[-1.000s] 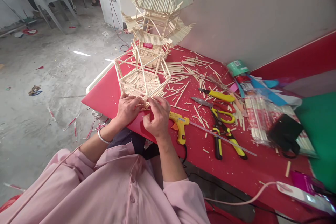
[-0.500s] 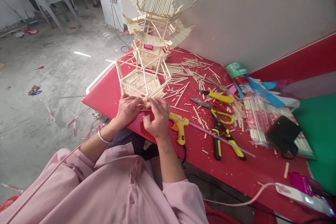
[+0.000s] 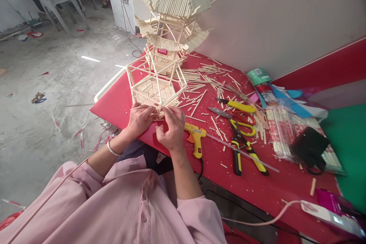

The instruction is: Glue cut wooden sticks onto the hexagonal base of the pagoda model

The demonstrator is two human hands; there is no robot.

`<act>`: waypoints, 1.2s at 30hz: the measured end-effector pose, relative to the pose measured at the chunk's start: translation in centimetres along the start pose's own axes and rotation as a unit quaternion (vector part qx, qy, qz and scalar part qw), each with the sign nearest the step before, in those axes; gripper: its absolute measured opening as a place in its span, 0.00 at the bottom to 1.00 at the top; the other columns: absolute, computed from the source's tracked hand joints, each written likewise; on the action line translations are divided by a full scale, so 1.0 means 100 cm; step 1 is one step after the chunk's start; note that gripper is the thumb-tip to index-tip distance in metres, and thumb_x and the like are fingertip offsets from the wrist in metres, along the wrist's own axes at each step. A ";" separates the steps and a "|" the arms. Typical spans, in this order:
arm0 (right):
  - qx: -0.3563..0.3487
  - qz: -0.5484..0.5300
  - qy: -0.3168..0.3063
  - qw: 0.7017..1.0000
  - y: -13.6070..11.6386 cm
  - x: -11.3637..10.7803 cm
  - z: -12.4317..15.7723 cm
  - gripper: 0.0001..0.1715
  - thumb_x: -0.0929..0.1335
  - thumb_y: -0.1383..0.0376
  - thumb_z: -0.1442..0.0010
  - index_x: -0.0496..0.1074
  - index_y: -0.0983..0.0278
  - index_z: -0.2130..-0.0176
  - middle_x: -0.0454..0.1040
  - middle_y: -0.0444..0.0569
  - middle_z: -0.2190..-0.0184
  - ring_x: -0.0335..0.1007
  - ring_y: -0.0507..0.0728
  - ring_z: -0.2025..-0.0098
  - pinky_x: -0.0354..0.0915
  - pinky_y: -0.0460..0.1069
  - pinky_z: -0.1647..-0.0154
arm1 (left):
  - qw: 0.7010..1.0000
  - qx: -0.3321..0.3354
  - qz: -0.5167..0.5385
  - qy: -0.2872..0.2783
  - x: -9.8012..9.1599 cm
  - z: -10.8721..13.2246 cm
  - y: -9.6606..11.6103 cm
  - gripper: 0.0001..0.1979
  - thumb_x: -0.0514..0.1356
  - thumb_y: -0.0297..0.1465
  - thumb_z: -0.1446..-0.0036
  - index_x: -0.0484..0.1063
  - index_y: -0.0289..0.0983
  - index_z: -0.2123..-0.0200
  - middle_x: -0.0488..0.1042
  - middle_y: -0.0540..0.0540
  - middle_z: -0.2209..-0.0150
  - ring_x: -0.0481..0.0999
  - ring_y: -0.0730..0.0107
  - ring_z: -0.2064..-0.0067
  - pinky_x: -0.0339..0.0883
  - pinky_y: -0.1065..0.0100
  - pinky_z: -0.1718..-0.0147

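Observation:
A six-sided open frame point(image 3: 154, 89) of pale wooden sticks stands at the near edge of the red table, its floor lined with sticks. My left hand point(image 3: 140, 121) grips the frame's near lower edge, fingers bent and pinched against it. Close beside it, my right hand point(image 3: 173, 127) pinches the same edge near the front corner post, thumb held apart lower down. The fingertips hide the exact sticks between them. Just right of my right hand lies a yellow glue gun point(image 3: 197, 137), a long clear glue stick point(image 3: 243, 152) trailing from its back.
Behind the frame rises a tiered stick pagoda point(image 3: 174, 0). Loose sticks point(image 3: 194, 76) litter the red table point(image 3: 114, 103). To the right lie a yellow-handled knife point(image 3: 240, 106), scissors point(image 3: 220, 113), cutters point(image 3: 236, 158) and bagged sticks point(image 3: 278, 133). A power strip point(image 3: 323, 213) sits at the near right.
The view shifts very slightly. Both hands stay at the same edge of the frame, and nothing else visibly moves.

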State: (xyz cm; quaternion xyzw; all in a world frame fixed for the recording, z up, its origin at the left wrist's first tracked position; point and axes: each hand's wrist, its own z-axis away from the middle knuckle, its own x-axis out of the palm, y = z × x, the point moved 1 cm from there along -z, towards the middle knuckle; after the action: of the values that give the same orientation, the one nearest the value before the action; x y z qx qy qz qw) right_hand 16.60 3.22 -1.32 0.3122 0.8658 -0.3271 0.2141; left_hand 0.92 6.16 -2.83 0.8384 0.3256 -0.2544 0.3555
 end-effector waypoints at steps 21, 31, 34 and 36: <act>0.000 -0.004 -0.006 1.000 0.000 -0.001 0.001 0.43 0.64 0.72 0.54 0.64 0.61 0.38 0.77 0.52 0.53 0.66 0.65 0.44 0.62 0.66 0.39 | 1.000 -0.001 -0.007 -0.005 -0.001 0.000 -0.001 0.06 0.60 0.30 0.41 0.75 0.40 0.70 0.82 0.48 0.69 0.81 0.64 0.66 0.62 0.60 0.62; 0.001 -0.005 -0.006 1.000 -0.001 -0.001 0.001 0.41 0.64 0.72 0.54 0.65 0.61 0.40 0.77 0.52 0.53 0.66 0.64 0.44 0.63 0.66 0.40 | 1.000 0.006 -0.007 0.005 0.000 0.000 0.000 0.06 0.60 0.30 0.40 0.75 0.40 0.70 0.82 0.49 0.69 0.81 0.64 0.66 0.63 0.60 0.62; 0.004 0.000 -0.009 1.000 -0.001 -0.001 0.001 0.41 0.64 0.72 0.54 0.65 0.61 0.39 0.77 0.52 0.53 0.67 0.64 0.44 0.63 0.66 0.40 | 1.000 -0.001 -0.010 -0.006 0.000 0.000 0.000 0.06 0.60 0.30 0.40 0.75 0.40 0.70 0.82 0.49 0.69 0.81 0.64 0.66 0.63 0.60 0.61; 0.010 0.004 -0.014 1.000 0.000 0.000 0.001 0.41 0.64 0.71 0.54 0.65 0.61 0.39 0.77 0.52 0.53 0.67 0.64 0.44 0.63 0.66 0.40 | 1.000 -0.002 -0.012 -0.008 -0.001 0.000 -0.001 0.06 0.60 0.31 0.40 0.75 0.40 0.70 0.83 0.49 0.69 0.82 0.64 0.66 0.63 0.61 0.62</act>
State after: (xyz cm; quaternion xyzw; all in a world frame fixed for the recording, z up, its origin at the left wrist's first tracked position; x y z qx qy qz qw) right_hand 16.63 3.12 -1.38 0.3132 0.8583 -0.3394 0.2238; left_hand 0.84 6.13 -2.85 0.8318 0.3330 -0.2645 0.3567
